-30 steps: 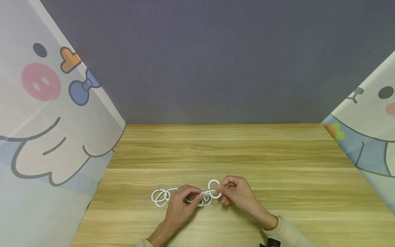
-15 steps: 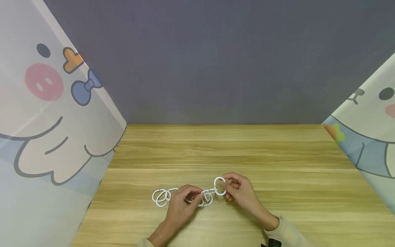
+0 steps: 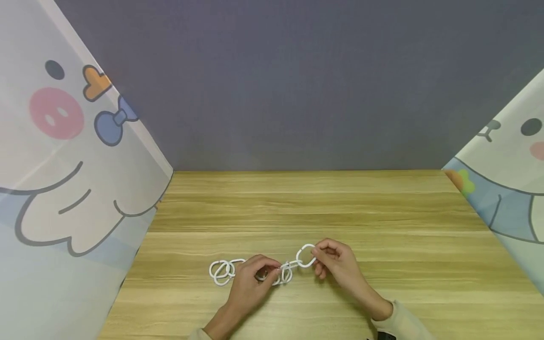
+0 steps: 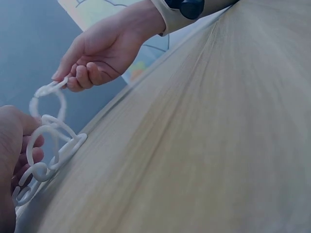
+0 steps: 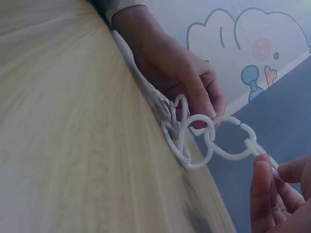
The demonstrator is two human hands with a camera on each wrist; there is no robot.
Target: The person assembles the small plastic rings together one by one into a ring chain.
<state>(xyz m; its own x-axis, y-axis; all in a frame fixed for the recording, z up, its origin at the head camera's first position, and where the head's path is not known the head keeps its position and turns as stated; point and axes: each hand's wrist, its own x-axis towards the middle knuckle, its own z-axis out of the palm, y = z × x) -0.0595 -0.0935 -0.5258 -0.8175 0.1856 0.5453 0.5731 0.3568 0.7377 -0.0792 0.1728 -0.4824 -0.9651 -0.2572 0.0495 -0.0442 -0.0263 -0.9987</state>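
A chain of white C-shaped plastic links runs between the hands. My right hand (image 3: 337, 263) pinches the end link (image 3: 307, 245) between thumb and index finger, raised a little off the wood. That link hooks through a neighbouring link (image 5: 228, 158) that stretches back to my left hand (image 3: 250, 282). The left thumb and index finger pinch the chain there; the palm covers part of it. More joined links (image 4: 77, 143) hang below the left fingertips down to the tabletop. From under the left hand, several further links (image 3: 210, 270) lie out to the left.
The wooden tabletop (image 3: 323, 203) reaches back to a dark grey panel (image 3: 272, 94). Cartoon-printed panels stand at the left (image 3: 55, 179) and the right (image 3: 510, 189). A dark band (image 3: 386, 335) sits at the right sleeve.
My right hand has moved to the right with the end link, drawing the chain straighter between the hands. The left hand has stayed nearly in place.
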